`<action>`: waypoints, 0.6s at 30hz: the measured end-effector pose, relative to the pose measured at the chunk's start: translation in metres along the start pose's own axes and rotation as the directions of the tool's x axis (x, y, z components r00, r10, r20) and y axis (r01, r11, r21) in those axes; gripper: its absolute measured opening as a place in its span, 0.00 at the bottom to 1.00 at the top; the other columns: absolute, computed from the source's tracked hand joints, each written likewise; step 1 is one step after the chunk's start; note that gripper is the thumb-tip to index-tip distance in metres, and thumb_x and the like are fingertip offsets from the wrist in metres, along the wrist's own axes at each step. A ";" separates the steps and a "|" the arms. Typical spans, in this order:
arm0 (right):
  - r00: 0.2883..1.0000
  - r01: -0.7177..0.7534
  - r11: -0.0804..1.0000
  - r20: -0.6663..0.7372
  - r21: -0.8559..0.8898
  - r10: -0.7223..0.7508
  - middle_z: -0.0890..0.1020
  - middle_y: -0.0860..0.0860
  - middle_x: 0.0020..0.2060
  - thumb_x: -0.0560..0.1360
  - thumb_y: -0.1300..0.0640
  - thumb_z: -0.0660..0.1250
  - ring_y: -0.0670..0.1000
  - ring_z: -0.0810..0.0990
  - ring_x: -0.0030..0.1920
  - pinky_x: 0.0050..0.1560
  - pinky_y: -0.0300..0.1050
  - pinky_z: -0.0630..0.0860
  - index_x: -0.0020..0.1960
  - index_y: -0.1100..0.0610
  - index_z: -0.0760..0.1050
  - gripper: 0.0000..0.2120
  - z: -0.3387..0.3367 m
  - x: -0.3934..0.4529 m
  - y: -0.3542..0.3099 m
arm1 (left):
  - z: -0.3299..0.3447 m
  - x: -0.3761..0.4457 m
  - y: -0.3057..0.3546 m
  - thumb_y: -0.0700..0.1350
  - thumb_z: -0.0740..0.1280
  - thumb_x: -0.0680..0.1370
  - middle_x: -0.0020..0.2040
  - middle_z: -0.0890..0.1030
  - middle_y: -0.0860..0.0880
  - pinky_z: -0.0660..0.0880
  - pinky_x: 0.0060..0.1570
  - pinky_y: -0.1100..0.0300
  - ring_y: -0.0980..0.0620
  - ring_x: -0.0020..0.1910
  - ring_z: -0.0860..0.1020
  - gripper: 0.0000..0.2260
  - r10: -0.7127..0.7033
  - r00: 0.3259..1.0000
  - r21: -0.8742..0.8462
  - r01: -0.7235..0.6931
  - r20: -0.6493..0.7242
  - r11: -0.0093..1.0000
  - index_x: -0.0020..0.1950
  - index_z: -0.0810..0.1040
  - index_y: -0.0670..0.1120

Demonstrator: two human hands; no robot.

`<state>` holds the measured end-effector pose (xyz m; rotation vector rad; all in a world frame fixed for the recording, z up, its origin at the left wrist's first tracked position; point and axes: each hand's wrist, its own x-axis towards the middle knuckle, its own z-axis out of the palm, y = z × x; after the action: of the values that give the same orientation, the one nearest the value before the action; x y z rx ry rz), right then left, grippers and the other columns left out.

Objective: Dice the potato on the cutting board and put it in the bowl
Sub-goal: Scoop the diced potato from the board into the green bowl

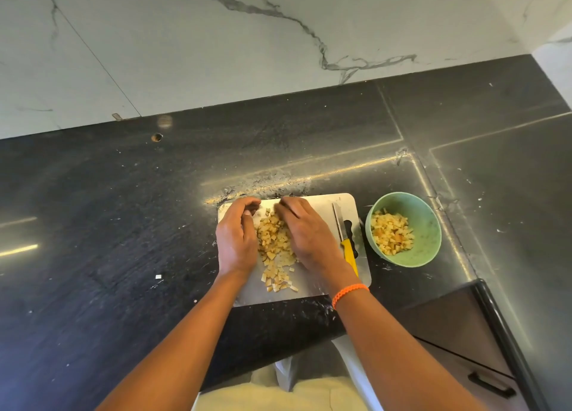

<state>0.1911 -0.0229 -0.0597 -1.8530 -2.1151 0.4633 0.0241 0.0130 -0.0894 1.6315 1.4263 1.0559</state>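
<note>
Your dicing looks finished, judging by what lies in front of you: no whole potato shows anywhere, only cubes. The diced potato [274, 243] sits in a loose heap at the centre of the white cutting board [322, 282], just below the middle of the frame, with a few stray cubes trailing toward the board's lower edge. A first share of potato cubes [390, 232] is already in the green bowl [428, 225], which stands on the dark counter [108, 209] just to the right of the board.

Your left hand [236, 239] cups the heap from the left side, its fingers curled inward at the top, thumb tucked near the fingertips; they do not seem to pinch any single piece. Your right hand [306, 231] closes in from the right, fingers held together and bent down over the top of the pile, touching it. Both hands bracket the cubes as if gathering them.

The knife [345, 234] lies flat on the right part of the board, yellow handle toward you, between your right hand and the bowl, and neither hand touches it.

What is left, as far as I can judge: scoop this heap, carry it rightward into the bowl, and collect the stragglers near the board's lower edge. One small piece [158, 276] also lies off the board on the counter, left of it.
</note>
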 end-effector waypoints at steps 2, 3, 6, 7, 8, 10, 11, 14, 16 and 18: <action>0.998 -0.051 0.999 -0.033 0.001 0.051 0.75 0.53 0.65 0.81 0.65 0.62 0.52 0.73 0.65 0.61 0.47 0.79 0.68 0.61 0.76 0.16 -0.004 -0.015 0.007 | 0.001 -0.001 0.000 0.32 0.58 0.84 0.55 0.84 0.51 0.81 0.57 0.48 0.53 0.56 0.82 0.15 -0.003 1.000 -0.009 0.003 0.003 1.000 0.63 0.81 0.44; 0.996 -0.073 0.997 -0.050 0.025 0.074 0.76 0.52 0.63 0.80 0.67 0.63 0.52 0.74 0.63 0.58 0.47 0.80 0.66 0.61 0.78 0.16 -0.006 -0.020 0.010 | 0.001 -0.001 0.002 0.32 0.58 0.84 0.55 0.84 0.51 0.81 0.57 0.49 0.53 0.56 0.82 0.15 -0.004 1.000 -0.006 0.004 0.007 1.000 0.63 0.81 0.44; 0.983 -0.130 0.986 -0.115 0.105 0.142 0.78 0.52 0.60 0.79 0.68 0.64 0.51 0.76 0.61 0.59 0.44 0.78 0.63 0.61 0.80 0.15 -0.012 -0.019 0.015 | 0.001 -0.002 0.004 0.32 0.59 0.84 0.55 0.84 0.52 0.81 0.56 0.52 0.54 0.56 0.82 0.15 0.000 1.000 0.005 0.000 0.007 1.000 0.63 0.81 0.44; 0.974 -0.160 0.980 -0.140 0.121 0.176 0.78 0.52 0.60 0.79 0.67 0.64 0.51 0.76 0.61 0.61 0.45 0.77 0.63 0.61 0.80 0.14 -0.013 -0.015 0.019 | 0.001 -0.002 0.004 0.32 0.59 0.84 0.55 0.84 0.52 0.81 0.56 0.53 0.54 0.56 0.81 0.14 0.003 1.000 0.005 -0.003 0.008 1.000 0.63 0.81 0.44; 0.965 -0.190 0.973 -0.158 0.132 0.210 0.78 0.52 0.62 0.80 0.65 0.64 0.51 0.75 0.62 0.62 0.46 0.77 0.65 0.61 0.79 0.14 -0.012 -0.011 0.023 | 0.001 -0.003 0.004 0.32 0.59 0.84 0.55 0.83 0.52 0.81 0.56 0.53 0.54 0.56 0.81 0.14 0.005 1.000 0.007 -0.005 0.012 1.000 0.63 0.81 0.44; 0.959 -0.229 0.967 -0.146 0.113 0.244 0.75 0.53 0.66 0.83 0.62 0.61 0.51 0.72 0.66 0.67 0.48 0.75 0.69 0.60 0.76 0.16 -0.009 -0.009 0.028 | 0.001 -0.003 0.004 0.32 0.59 0.84 0.55 0.83 0.51 0.81 0.57 0.52 0.54 0.56 0.81 0.14 0.011 1.000 0.009 -0.011 0.023 1.000 0.63 0.81 0.43; 0.962 -0.229 0.970 -0.133 0.083 0.239 0.73 0.53 0.68 0.84 0.62 0.60 0.51 0.70 0.69 0.69 0.48 0.73 0.71 0.60 0.74 0.17 -0.005 -0.012 0.027 | 0.001 -0.003 0.004 0.32 0.59 0.84 0.55 0.83 0.51 0.81 0.56 0.51 0.54 0.56 0.81 0.14 0.015 1.000 0.008 -0.015 0.026 1.000 0.63 0.80 0.43; 0.971 -0.210 0.973 -0.096 0.094 0.219 0.71 0.53 0.70 0.83 0.64 0.58 0.51 0.68 0.71 0.71 0.44 0.69 0.74 0.60 0.72 0.20 0.003 -0.033 0.015 | 0.002 -0.003 0.001 0.32 0.59 0.84 0.56 0.83 0.50 0.81 0.56 0.47 0.52 0.57 0.82 0.14 0.034 0.999 -0.002 -0.034 0.041 0.999 0.63 0.80 0.43; 0.965 -0.217 0.965 -0.117 0.146 0.234 0.73 0.52 0.68 0.83 0.64 0.58 0.50 0.70 0.70 0.70 0.42 0.71 0.72 0.59 0.75 0.19 0.003 -0.047 0.010 | 0.002 -0.004 -0.002 0.34 0.58 0.85 0.57 0.83 0.50 0.81 0.57 0.45 0.51 0.58 0.82 0.14 0.058 0.996 -0.006 -0.057 0.064 0.998 0.63 0.80 0.43; 0.917 -0.284 0.926 -0.212 0.250 0.339 0.74 0.51 0.67 0.83 0.66 0.58 0.48 0.71 0.69 0.70 0.39 0.70 0.70 0.58 0.77 0.18 0.002 -0.056 0.010 | 0.002 -0.006 -0.004 0.35 0.58 0.84 0.60 0.83 0.50 0.80 0.59 0.44 0.51 0.61 0.81 0.15 0.080 0.992 0.000 -0.081 0.100 0.997 0.65 0.80 0.44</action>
<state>0.2063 -0.0776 -0.0665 -2.0082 -1.5455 0.4761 0.0242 0.0078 -0.0948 1.7326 1.3075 1.0017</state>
